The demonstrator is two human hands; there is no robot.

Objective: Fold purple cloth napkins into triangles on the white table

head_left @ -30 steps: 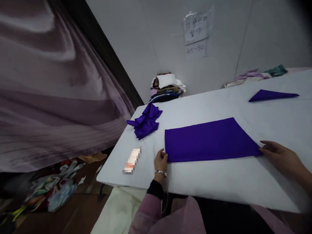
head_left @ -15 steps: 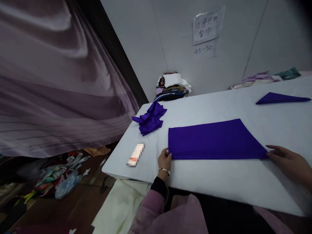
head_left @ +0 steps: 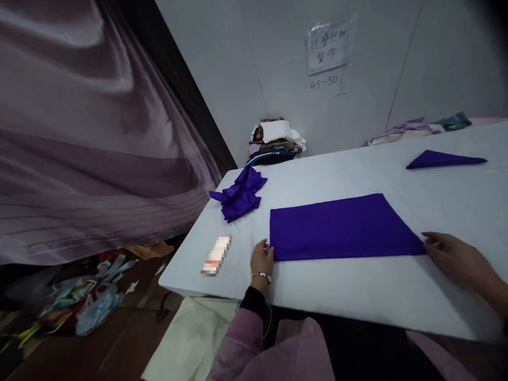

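A purple cloth napkin point(head_left: 341, 227) lies folded flat on the white-covered table point(head_left: 317, 286), its right side slanting to a point. At its lower left corner my left hand point(head_left: 262, 262) pinches the edge between thumb and fingers. My right hand point(head_left: 452, 256) is closed on the pointed right tip, its index finger reaching a little past the cloth. Farther back on the right rests a second purple napkin point(head_left: 440, 160), folded into a long narrow triangle. A crumpled heap of purple cloth point(head_left: 242, 194) sits at the table's left side.
A blurred-out slim object point(head_left: 216, 255) lies near the left table edge. Stacked folded clothes point(head_left: 273, 143) stand against the wall at the back, with more cloths point(head_left: 420, 127) at the right. A curtain point(head_left: 99, 159) hangs left; plastic bags point(head_left: 99, 309) litter the floor.
The whole view has shifted slightly, so things appear farther left. Both hands stay at the same two corners, and the napkin keeps its shape.
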